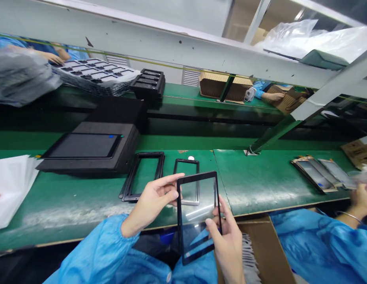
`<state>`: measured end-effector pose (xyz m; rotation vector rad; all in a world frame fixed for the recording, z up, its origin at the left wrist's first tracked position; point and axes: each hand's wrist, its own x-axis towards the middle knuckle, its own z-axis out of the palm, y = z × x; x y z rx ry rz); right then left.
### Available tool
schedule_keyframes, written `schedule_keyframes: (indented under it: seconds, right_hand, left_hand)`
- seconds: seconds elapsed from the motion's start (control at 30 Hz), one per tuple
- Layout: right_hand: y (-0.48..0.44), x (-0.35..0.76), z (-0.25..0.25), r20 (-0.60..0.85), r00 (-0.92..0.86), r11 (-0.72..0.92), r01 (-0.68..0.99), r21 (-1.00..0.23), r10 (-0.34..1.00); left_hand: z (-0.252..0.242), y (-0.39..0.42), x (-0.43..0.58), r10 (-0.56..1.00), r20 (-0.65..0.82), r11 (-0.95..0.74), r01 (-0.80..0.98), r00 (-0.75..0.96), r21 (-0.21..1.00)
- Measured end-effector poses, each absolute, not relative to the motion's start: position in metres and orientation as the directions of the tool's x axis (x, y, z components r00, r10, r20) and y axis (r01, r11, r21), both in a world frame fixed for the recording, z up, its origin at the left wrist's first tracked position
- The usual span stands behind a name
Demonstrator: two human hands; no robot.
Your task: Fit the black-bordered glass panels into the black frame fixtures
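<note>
A black-bordered clear glass tablet panel (199, 216) is held up over the bench's front edge, tilted, with the bench showing through it. My left hand (155, 199) pinches its left edge near the upper corner, thumb in front. On the right edge, lower down, my right hand (227, 232) grips it between thumb and fingers. Behind the panel a single thin black frame (186, 161) lies on the green bench. Left of that, a small stack of black tablet frames (143, 173) lies close to my left hand.
A dark tablet screen (83, 146) rests on a black foam block (124, 156) at left, beside white sheets (16, 185). Several display panels (316, 173) lie right, near a co-worker's hand (364, 199). A slanted post (275, 136) rises from the bench. An open cardboard box (264, 244) sits below.
</note>
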<state>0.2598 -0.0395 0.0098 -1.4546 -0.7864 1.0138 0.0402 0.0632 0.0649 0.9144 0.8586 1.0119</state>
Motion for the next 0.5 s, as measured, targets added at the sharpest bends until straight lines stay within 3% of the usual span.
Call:
schedule_keyframes:
  seconds: [0.33, 0.5]
  right_hand:
    - [-0.0403, 0.2538, 0.0113, -0.193, 0.428, -0.190, -0.051, -0.980, 0.883]
    - [-0.0426, 0.2536, 0.0098, -0.131, 0.419, -0.165, 0.046, -0.985, 0.898]
  left_hand:
    - [0.0634, 0.0613, 0.0402, 0.942, -0.217, 0.292, -0.309, 0.254, 0.905]
    - [0.0639, 0.0595, 0.0411, 0.946, -0.221, 0.286, -0.288, 0.239, 0.914]
